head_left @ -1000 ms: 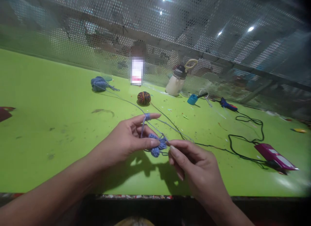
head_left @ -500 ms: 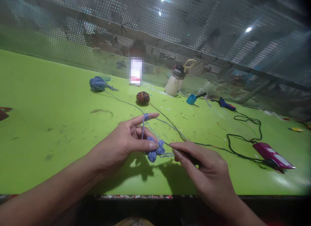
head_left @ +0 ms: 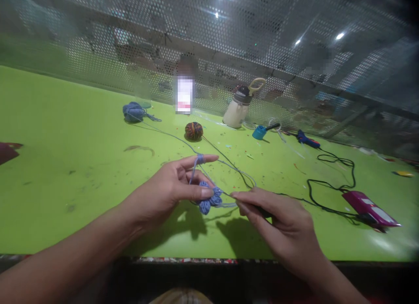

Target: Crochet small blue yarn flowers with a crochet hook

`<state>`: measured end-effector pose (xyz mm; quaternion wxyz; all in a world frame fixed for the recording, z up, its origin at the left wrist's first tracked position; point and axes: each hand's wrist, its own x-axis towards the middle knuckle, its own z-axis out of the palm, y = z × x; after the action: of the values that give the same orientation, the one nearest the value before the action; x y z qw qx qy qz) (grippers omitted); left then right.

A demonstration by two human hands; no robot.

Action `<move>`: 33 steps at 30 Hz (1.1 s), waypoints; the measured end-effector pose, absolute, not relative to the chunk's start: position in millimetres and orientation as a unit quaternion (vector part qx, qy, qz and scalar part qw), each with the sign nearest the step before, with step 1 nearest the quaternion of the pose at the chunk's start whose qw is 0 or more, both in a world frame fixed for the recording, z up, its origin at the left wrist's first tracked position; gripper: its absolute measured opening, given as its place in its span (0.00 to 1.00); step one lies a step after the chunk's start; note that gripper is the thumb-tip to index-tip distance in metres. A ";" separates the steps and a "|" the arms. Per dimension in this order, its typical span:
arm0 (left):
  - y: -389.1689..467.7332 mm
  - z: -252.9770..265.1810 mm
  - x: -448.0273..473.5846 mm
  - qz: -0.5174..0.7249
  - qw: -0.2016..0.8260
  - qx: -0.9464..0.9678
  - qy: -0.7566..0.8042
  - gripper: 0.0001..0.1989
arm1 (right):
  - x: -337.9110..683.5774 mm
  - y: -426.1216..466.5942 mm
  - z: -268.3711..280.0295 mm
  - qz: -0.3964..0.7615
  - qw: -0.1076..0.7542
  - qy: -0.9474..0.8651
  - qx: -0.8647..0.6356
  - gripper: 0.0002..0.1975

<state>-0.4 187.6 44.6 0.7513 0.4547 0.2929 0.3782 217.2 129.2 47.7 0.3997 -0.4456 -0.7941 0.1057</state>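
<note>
A small blue crocheted flower (head_left: 204, 206) is pinched between the thumb and fingers of my left hand (head_left: 178, 182). Blue yarn wraps round that hand's outstretched index finger and runs back to a blue yarn ball (head_left: 133, 112) at the far left. My right hand (head_left: 278, 216) is closed round a crochet hook (head_left: 226, 193), whose thin tip meets the flower's right petal. The hook's handle is mostly hidden in the palm. A loose strand of blue yarn (head_left: 229, 204) trails from the flower toward my right hand.
A multicoloured yarn ball (head_left: 194, 131) lies mid-table. Behind it stand a lit phone (head_left: 184, 94) and a pale bottle (head_left: 236, 112). A blue pot (head_left: 259, 132), a glue gun (head_left: 307, 139), a black cord and a magenta case (head_left: 371, 208) lie rightward on the green table (head_left: 81, 151).
The view has shifted slightly. My right hand has moved a little to the right with the hook, whose tip stays at the flower. My left hand keeps its hold.
</note>
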 end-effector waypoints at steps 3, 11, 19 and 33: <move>187.7 43.6 0.9 0.382 0.741 0.462 0.301 0.31 | 213.9 132.3 45.6 0.198 0.418 -0.762 -0.453 0.09; 188.8 40.8 3.7 0.375 0.732 0.467 0.324 0.21 | 206.2 136.8 27.0 0.472 0.445 -0.575 -0.499 0.07; 187.4 44.0 1.8 0.388 0.743 0.466 0.284 0.33 | 207.3 135.4 30.8 0.371 0.457 -0.636 -0.499 0.05; 187.0 44.3 1.6 0.397 0.741 0.470 0.270 0.32 | 210.9 134.0 37.4 0.324 0.418 -0.688 -0.497 0.05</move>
<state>1.6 187.0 44.3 0.7409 0.4697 0.2697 0.3971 210.9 134.0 37.4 0.4184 -0.4968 -0.6880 0.3237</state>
